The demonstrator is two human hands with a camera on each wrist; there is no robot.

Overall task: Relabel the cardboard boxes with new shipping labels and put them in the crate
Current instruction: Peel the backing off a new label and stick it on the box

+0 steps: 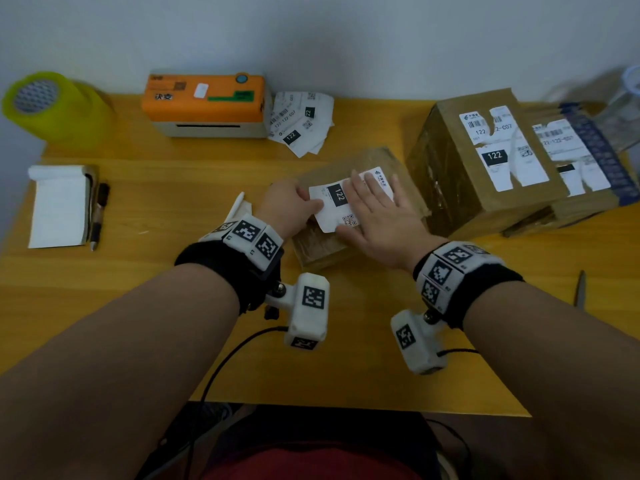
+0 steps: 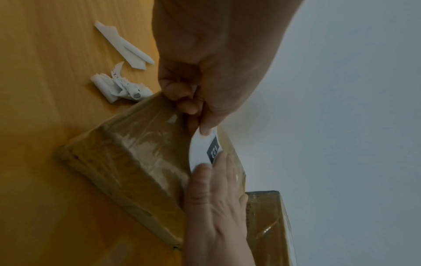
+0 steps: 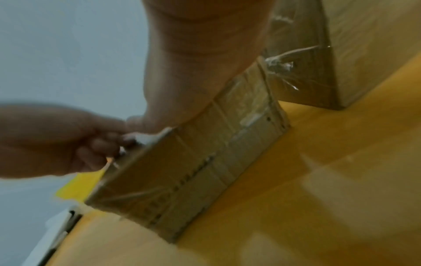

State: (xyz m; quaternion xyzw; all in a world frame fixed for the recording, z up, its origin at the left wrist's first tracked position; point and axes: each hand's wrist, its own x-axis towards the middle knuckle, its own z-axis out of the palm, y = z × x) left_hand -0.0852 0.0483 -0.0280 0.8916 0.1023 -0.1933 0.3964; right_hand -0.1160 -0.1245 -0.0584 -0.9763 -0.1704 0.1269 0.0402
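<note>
A small taped cardboard box [image 1: 318, 247] [image 2: 136, 158] [image 3: 196, 162] lies at the table's middle. On its top sits a white shipping label [image 1: 341, 199] [image 2: 202, 151] marked 122, its near-left edge lifted off the box. My left hand [image 1: 294, 206] [image 2: 196, 100] pinches that lifted edge between thumb and fingers. My right hand [image 1: 377, 213] [image 2: 214, 207] lies flat on the label's right part, fingers straight and pressing down. Two bigger boxes, one tall [image 1: 485, 161] and one low [image 1: 585, 171], both with torn old labels, stand at the right.
An orange label printer [image 1: 206, 105] stands at the back, with loose printed labels [image 1: 301, 121] beside it. Paper scraps [image 2: 123, 88] lie left of the small box. A notepad and pen [image 1: 62, 206] sit far left, a yellow-green tape roll [image 1: 52, 105] back left.
</note>
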